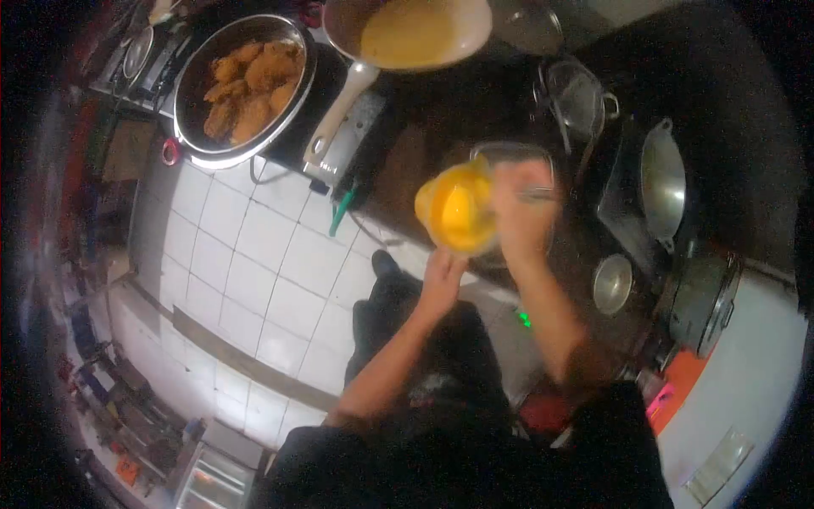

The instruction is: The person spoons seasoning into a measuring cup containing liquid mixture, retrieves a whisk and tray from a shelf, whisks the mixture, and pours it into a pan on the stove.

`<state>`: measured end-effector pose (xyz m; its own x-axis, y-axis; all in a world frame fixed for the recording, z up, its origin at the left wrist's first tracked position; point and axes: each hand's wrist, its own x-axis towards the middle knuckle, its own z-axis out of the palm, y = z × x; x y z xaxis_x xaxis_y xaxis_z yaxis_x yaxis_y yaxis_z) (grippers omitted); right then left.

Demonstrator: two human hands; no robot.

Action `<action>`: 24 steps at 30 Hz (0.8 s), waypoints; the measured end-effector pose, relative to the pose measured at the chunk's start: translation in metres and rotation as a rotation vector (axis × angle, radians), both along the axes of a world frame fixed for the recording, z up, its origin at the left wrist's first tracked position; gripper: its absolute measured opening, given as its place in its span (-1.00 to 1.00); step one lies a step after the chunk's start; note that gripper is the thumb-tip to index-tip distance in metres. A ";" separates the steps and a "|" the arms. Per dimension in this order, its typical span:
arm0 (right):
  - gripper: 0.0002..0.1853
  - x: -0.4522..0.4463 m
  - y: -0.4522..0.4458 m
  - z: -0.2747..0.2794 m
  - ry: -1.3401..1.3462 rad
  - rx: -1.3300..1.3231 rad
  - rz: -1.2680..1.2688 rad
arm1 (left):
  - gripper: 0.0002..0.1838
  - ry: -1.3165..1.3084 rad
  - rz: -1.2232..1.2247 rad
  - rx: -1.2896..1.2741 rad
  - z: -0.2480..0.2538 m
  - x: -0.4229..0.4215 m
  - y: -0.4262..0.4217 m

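Observation:
A yellow-tinted bowl (423, 204) with bright yellow liquid (459, 212) is tilted toward me in the middle of the view. My left hand (443, 276) grips its near edge, fingers closed on it. Over the bowl's right side is my right hand (524, 208), smeared by motion, its fingers curled in. A bit of grey metal shows at that fist, but what it belongs to is unclear. Behind the hands stands a clear-sided container (543, 154), partly covered. Farther back, a frying pan (475, 38) holds a pale yellow layer.
A metal bowl (309, 64) of browned fried pieces (254, 85) stands at the upper left. The pan's light handle (339, 119) points toward me. To the right are a strainer (577, 93), a wok-like pan (664, 182), a small metal bowl (612, 284) and a pot (702, 305).

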<state>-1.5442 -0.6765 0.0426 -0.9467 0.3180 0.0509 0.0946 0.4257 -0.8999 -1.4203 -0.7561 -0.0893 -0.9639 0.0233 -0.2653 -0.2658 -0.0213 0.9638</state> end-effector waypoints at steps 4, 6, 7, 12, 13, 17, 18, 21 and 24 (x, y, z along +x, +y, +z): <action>-0.77 0.015 0.022 -0.051 -0.021 0.048 0.176 | -0.66 -0.302 -0.014 0.394 0.005 0.003 0.004; -0.75 -0.014 -0.005 0.019 0.220 -0.142 -0.055 | -0.62 -0.208 -0.037 0.425 0.000 0.000 0.010; -0.74 -0.004 -0.014 0.043 0.381 -0.340 -0.336 | -0.65 -0.290 -0.039 0.451 0.000 0.003 0.013; -0.83 -0.007 -0.008 0.028 0.257 -0.115 -0.296 | -0.66 -0.296 -0.089 0.367 -0.008 0.003 0.030; -0.82 0.008 0.002 0.000 0.332 0.092 -0.270 | -0.65 -0.369 -0.114 0.426 -0.009 0.007 0.031; -0.81 -0.002 0.003 0.014 0.045 -0.006 -0.242 | -0.56 -0.226 -0.222 0.382 -0.013 -0.017 0.038; -0.80 0.009 0.005 0.004 0.163 -0.006 -0.260 | -0.58 -0.263 -0.223 0.434 -0.013 0.001 0.038; -0.78 0.018 0.020 -0.021 0.267 0.238 -0.084 | -0.63 -0.236 -0.188 0.609 -0.009 -0.005 0.047; -0.82 0.013 0.023 0.007 0.083 -0.035 -0.124 | -0.64 -0.247 -0.270 0.338 -0.032 -0.004 0.051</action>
